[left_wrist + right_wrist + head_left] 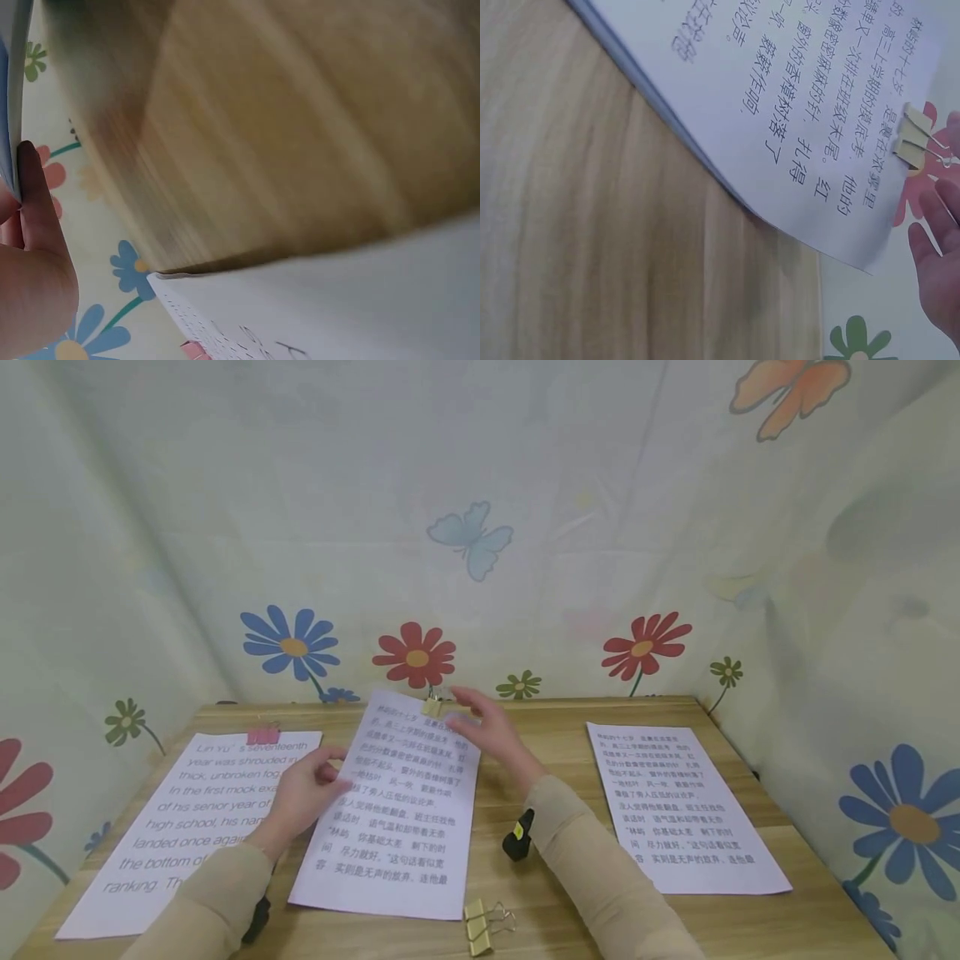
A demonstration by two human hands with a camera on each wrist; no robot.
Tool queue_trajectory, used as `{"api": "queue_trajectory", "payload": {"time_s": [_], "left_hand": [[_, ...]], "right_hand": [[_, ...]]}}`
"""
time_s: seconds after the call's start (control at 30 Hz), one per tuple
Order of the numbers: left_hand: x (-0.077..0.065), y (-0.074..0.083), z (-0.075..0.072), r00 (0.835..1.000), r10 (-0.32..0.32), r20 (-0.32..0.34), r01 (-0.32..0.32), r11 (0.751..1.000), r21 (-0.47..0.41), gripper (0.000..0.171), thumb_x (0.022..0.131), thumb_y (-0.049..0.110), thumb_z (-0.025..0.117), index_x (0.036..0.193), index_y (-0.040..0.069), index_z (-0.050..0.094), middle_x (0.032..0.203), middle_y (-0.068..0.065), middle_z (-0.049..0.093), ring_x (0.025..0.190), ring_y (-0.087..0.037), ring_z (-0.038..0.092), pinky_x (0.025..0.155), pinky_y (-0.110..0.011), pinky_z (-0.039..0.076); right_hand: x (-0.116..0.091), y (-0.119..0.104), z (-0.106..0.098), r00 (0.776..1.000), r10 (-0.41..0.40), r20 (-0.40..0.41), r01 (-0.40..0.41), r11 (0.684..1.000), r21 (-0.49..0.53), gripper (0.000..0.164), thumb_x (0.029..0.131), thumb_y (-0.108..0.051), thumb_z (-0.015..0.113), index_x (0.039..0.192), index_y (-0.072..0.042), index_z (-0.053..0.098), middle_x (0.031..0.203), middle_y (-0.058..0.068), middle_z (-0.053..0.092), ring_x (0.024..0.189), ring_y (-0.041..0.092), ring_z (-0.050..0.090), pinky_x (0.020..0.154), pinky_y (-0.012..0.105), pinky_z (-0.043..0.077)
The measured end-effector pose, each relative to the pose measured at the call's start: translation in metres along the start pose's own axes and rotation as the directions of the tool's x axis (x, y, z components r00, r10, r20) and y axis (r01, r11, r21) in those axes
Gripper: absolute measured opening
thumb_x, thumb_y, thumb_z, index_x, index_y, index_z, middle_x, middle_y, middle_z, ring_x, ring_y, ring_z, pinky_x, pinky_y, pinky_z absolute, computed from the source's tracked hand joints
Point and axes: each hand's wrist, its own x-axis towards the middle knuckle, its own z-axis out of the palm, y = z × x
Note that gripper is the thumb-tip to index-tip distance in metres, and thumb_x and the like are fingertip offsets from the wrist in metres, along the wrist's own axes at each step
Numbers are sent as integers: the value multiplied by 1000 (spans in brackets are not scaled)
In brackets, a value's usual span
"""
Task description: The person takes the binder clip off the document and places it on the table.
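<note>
A stack of printed sheets (397,810) is raised at its top edge in the middle of the table. My left hand (311,789) pinches its left edge; in the left wrist view a finger (41,202) lies along the back of the paper. A gold binder clip (432,706) sits on the stack's top edge, its wire handles pointing up and away. Beside that clip is my right hand (491,731), fingers spread and slightly bent, with fingertips right at the handles. The right wrist view shows the clip (913,136) biting the paper's edge.
Another gold binder clip (478,927) lies near the table's front edge. To the left lie English-printed sheets (202,810) with a pink clip (263,732) at the top. Chinese-printed sheets (675,810) lie on the right. A flowered curtain (525,610) hangs behind the wooden table (540,877).
</note>
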Motion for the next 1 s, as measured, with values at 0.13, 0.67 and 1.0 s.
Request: {"api": "queue_trajectory", "payload": {"time_s": [0.13,0.67,1.0], "left_hand": [[0,5,1,1000,12,-9,-12,1000,-7,40,88,7,73,126,8,61,89,-6,63,80,-20,62,68,-30,52],[4,17,0,992,103,-66,-108,992,-64,30,85,1,74,114,7,69,83,-6,64,75,-19,60,60,-24,52],[6,23,-2,992,108,-61,-112,991,-75,27,86,1,73,112,7,70,82,-6,65,74,-21,60,58,-25,52]], "right_hand": [[7,0,-3,1000,19,-23,-18,998,59,57,94,-14,68,147,-10,46,147,5,50,132,21,48,112,34,35],[21,-11,-21,994,81,-69,-64,972,225,47,97,-20,65,141,-10,54,134,7,62,123,22,57,106,33,42],[16,-19,-32,993,120,-18,-112,964,243,41,98,-26,64,135,-11,61,130,2,64,120,18,58,106,36,42]]}}
